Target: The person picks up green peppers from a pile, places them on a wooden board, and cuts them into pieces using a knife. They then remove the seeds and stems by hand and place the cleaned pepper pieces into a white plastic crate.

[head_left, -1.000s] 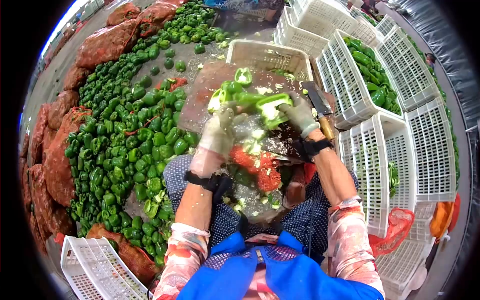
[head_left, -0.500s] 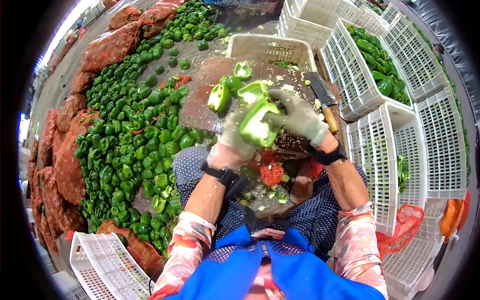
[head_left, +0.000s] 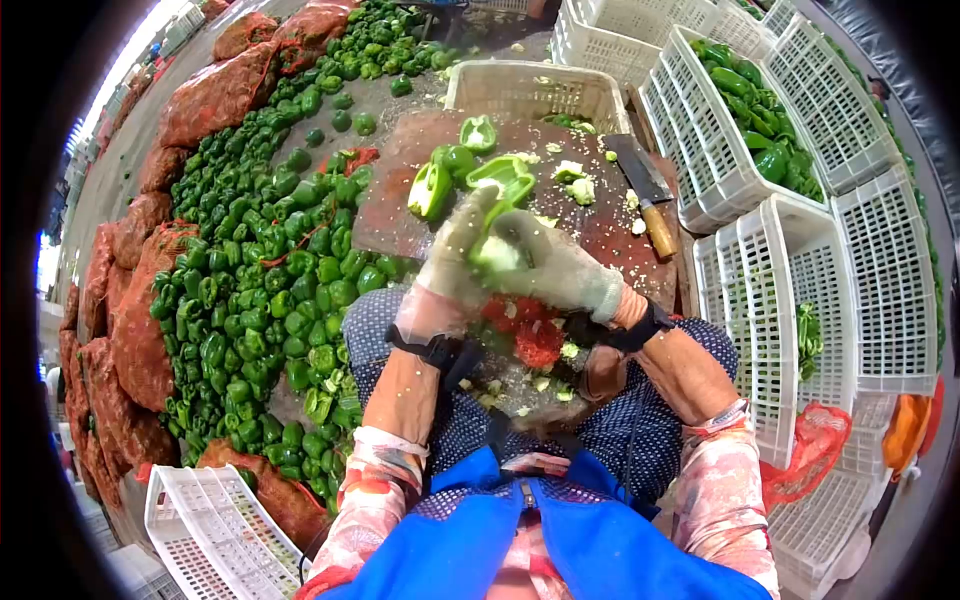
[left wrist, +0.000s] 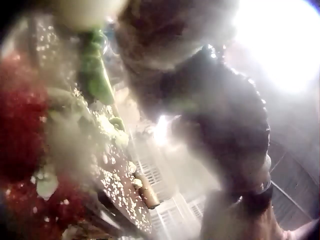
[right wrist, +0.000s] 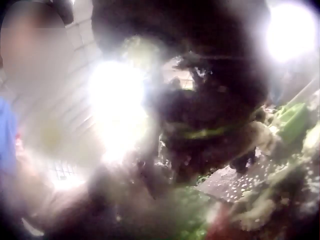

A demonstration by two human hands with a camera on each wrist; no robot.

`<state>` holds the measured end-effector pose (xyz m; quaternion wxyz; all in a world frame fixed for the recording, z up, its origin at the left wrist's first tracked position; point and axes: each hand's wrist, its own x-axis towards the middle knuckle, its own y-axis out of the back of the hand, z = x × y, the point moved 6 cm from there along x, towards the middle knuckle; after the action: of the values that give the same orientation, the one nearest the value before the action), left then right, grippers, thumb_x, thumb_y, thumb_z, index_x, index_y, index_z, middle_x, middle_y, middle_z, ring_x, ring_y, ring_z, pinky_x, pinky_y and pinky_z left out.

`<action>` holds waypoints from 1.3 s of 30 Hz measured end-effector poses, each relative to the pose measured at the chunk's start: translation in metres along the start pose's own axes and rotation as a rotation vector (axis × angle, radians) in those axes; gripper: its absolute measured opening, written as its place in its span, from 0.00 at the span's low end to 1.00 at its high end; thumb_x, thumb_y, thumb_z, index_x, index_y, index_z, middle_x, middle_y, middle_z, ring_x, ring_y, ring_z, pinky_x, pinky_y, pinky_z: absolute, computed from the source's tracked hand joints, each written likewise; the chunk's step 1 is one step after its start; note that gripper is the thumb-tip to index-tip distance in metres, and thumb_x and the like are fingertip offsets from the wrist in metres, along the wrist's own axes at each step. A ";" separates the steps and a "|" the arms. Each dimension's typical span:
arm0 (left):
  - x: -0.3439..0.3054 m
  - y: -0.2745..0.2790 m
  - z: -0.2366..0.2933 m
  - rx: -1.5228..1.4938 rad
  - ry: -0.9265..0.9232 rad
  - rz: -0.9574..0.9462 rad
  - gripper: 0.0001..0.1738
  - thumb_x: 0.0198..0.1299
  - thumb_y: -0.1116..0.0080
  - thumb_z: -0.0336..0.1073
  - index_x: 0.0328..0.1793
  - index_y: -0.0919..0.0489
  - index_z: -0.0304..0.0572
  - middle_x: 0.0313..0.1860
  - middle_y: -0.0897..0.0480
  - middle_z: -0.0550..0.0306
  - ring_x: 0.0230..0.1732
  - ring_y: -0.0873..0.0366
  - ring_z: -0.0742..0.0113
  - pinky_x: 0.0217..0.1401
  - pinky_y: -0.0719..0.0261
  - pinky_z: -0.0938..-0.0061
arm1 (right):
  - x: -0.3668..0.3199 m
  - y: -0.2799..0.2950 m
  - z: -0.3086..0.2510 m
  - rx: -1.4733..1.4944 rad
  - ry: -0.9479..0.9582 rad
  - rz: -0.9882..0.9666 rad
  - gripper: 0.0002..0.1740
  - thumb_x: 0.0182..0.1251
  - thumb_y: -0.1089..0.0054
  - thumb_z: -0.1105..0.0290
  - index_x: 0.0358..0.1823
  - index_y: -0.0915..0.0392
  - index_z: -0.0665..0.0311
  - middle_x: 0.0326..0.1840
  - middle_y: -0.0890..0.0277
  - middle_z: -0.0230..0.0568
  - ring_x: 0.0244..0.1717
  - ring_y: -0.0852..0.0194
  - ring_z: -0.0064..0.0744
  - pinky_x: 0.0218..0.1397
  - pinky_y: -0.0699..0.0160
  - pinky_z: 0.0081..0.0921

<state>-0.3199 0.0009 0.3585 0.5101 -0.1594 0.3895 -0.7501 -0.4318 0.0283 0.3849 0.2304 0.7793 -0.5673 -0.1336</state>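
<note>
In the head view both gloved hands meet over the near edge of the brown cutting board (head_left: 400, 150). My left hand (head_left: 450, 260) holds a green bell pepper half (head_left: 497, 252) from the left, its pale inside blurred by motion. From the right, my right hand (head_left: 565, 270) grips the same half, fingers at its hollow side. In the right wrist view a green strip of pepper (right wrist: 202, 133) shows between dark, shadowed glove shapes. Cut pepper halves (head_left: 430, 190) lie on the board just beyond the hands, one of them open side up (head_left: 508, 180).
A cleaver (head_left: 640, 172) with a wooden handle lies at the board's right. White crates (head_left: 740, 330) stand to the right and beyond the board. Many green peppers (head_left: 260, 270) cover the floor at left, backed by red mesh sacks (head_left: 145, 320). Pale cores and seeds litter the board.
The hands have drawn closer together and toward the body with one pepper half. Another half has been left on the board, and pale core pieces now show near the cleaver.
</note>
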 end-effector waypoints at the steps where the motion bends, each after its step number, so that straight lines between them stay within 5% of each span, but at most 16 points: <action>1: -0.005 -0.007 0.006 -0.023 -0.010 -0.021 0.34 0.58 0.34 0.49 0.67 0.28 0.41 0.57 0.21 0.57 0.47 0.22 0.67 0.47 0.21 0.73 | 0.000 -0.003 -0.003 0.048 0.018 -0.009 0.29 0.55 0.37 0.64 0.58 0.33 0.66 0.52 0.26 0.55 0.53 0.24 0.52 0.56 0.26 0.39; 2: -0.009 -0.011 0.009 -0.046 -0.019 -0.044 0.32 0.59 0.35 0.49 0.67 0.27 0.43 0.55 0.21 0.59 0.42 0.22 0.70 0.40 0.20 0.76 | 0.001 -0.003 -0.007 0.094 0.036 -0.016 0.30 0.54 0.36 0.65 0.58 0.33 0.67 0.51 0.25 0.54 0.53 0.24 0.50 0.55 0.26 0.38; 6: -0.013 -0.007 0.007 -0.083 -0.028 -0.221 0.45 0.51 0.29 0.55 0.70 0.32 0.38 0.58 0.24 0.53 0.54 0.24 0.65 0.53 0.21 0.72 | -0.008 0.004 -0.024 0.802 -0.253 -0.150 0.27 0.55 0.35 0.71 0.57 0.32 0.66 0.51 0.26 0.40 0.53 0.27 0.29 0.54 0.27 0.24; 10: -0.024 -0.021 0.022 0.050 -0.119 -0.251 0.57 0.45 0.27 0.62 0.74 0.40 0.35 0.60 0.26 0.52 0.55 0.24 0.66 0.57 0.22 0.73 | -0.004 0.006 -0.037 0.740 -0.102 -0.040 0.24 0.56 0.36 0.72 0.55 0.31 0.67 0.49 0.26 0.37 0.47 0.28 0.21 0.49 0.26 0.20; 16: -0.026 -0.010 0.022 0.159 0.024 -0.267 0.52 0.43 0.27 0.45 0.74 0.41 0.39 0.63 0.29 0.50 0.61 0.28 0.59 0.64 0.27 0.68 | 0.008 0.001 -0.027 0.403 -0.024 -0.008 0.27 0.52 0.34 0.68 0.54 0.31 0.69 0.49 0.25 0.39 0.50 0.29 0.26 0.57 0.30 0.25; 20: -0.023 -0.013 0.025 0.083 -0.017 -0.273 0.45 0.45 0.31 0.36 0.72 0.38 0.41 0.59 0.27 0.51 0.57 0.26 0.60 0.59 0.23 0.68 | 0.014 -0.002 -0.026 0.203 -0.030 0.080 0.30 0.50 0.33 0.60 0.52 0.29 0.67 0.46 0.21 0.52 0.49 0.22 0.40 0.56 0.27 0.31; 24: -0.021 0.001 0.030 0.352 -0.052 -0.111 0.33 0.50 0.37 0.31 0.66 0.31 0.45 0.56 0.27 0.56 0.55 0.26 0.62 0.47 0.17 0.72 | 0.013 0.014 -0.039 -0.463 0.034 0.302 0.26 0.56 0.36 0.61 0.56 0.28 0.60 0.39 0.20 0.57 0.36 0.16 0.43 0.41 0.18 0.36; 25: -0.025 -0.004 0.035 0.226 -0.075 -0.166 0.29 0.53 0.38 0.31 0.63 0.30 0.47 0.56 0.26 0.55 0.54 0.25 0.59 0.48 0.16 0.69 | 0.021 0.022 -0.024 -0.489 -0.094 0.282 0.24 0.61 0.37 0.59 0.57 0.27 0.57 0.37 0.20 0.54 0.31 0.16 0.40 0.34 0.17 0.36; 26: -0.031 -0.004 0.037 0.078 -0.142 -0.156 0.32 0.54 0.36 0.41 0.66 0.30 0.43 0.54 0.22 0.50 0.58 0.24 0.55 0.53 0.15 0.63 | 0.026 0.033 -0.008 -0.526 -0.300 0.233 0.25 0.63 0.38 0.57 0.59 0.29 0.57 0.40 0.21 0.54 0.37 0.16 0.41 0.38 0.17 0.37; 27: -0.036 -0.007 0.042 -0.062 -0.147 -0.223 0.33 0.55 0.35 0.45 0.66 0.30 0.42 0.55 0.22 0.47 0.58 0.23 0.52 0.54 0.15 0.61 | 0.028 0.042 -0.001 -0.628 -0.291 0.214 0.28 0.63 0.37 0.55 0.61 0.30 0.58 0.43 0.21 0.55 0.41 0.17 0.41 0.41 0.17 0.37; 30: -0.038 -0.001 0.053 -0.211 -0.226 -0.250 0.40 0.56 0.36 0.58 0.67 0.29 0.38 0.57 0.22 0.40 0.57 0.22 0.48 0.54 0.15 0.60 | 0.023 0.050 0.004 -0.745 0.035 0.318 0.35 0.62 0.36 0.55 0.67 0.35 0.62 0.52 0.22 0.54 0.51 0.20 0.39 0.49 0.18 0.37; 31: -0.036 0.001 0.051 -0.222 -0.206 -0.244 0.41 0.56 0.37 0.60 0.67 0.30 0.37 0.57 0.22 0.40 0.56 0.22 0.48 0.53 0.16 0.60 | 0.022 0.047 -0.008 -0.393 -0.025 0.238 0.38 0.59 0.30 0.58 0.68 0.35 0.62 0.60 0.28 0.53 0.59 0.25 0.43 0.60 0.22 0.32; 34: -0.030 0.010 0.047 -0.112 -0.203 -0.205 0.42 0.58 0.41 0.63 0.67 0.31 0.36 0.57 0.22 0.43 0.55 0.21 0.53 0.52 0.16 0.61 | 0.012 0.011 -0.055 -0.005 0.212 0.063 0.31 0.61 0.33 0.63 0.65 0.31 0.64 0.59 0.27 0.51 0.54 0.21 0.38 0.55 0.20 0.29; 36: -0.022 0.020 0.039 0.010 -0.204 -0.092 0.43 0.57 0.40 0.64 0.67 0.31 0.36 0.57 0.22 0.45 0.54 0.21 0.55 0.52 0.16 0.61 | 0.008 -0.011 -0.072 -0.318 0.240 0.013 0.30 0.61 0.33 0.64 0.64 0.31 0.62 0.59 0.28 0.50 0.47 0.18 0.39 0.50 0.17 0.29; 37: -0.022 0.016 0.036 0.070 -0.211 -0.136 0.41 0.57 0.38 0.60 0.66 0.30 0.36 0.56 0.22 0.46 0.53 0.20 0.57 0.53 0.17 0.63 | 0.010 -0.014 -0.070 -0.411 0.319 0.036 0.26 0.59 0.35 0.61 0.59 0.28 0.56 0.61 0.31 0.50 0.45 0.19 0.51 0.47 0.17 0.43; 39: -0.023 0.008 0.034 0.060 -0.187 -0.173 0.38 0.57 0.38 0.58 0.65 0.30 0.36 0.55 0.21 0.48 0.54 0.21 0.57 0.54 0.18 0.63 | 0.010 -0.014 -0.058 -0.421 0.258 -0.043 0.25 0.58 0.35 0.61 0.58 0.27 0.56 0.61 0.31 0.51 0.45 0.20 0.53 0.47 0.18 0.44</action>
<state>-0.2832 0.0056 0.3777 0.4822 -0.2462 0.3026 -0.7844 -0.3901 0.0343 0.4277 0.4555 0.7364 -0.4762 -0.1532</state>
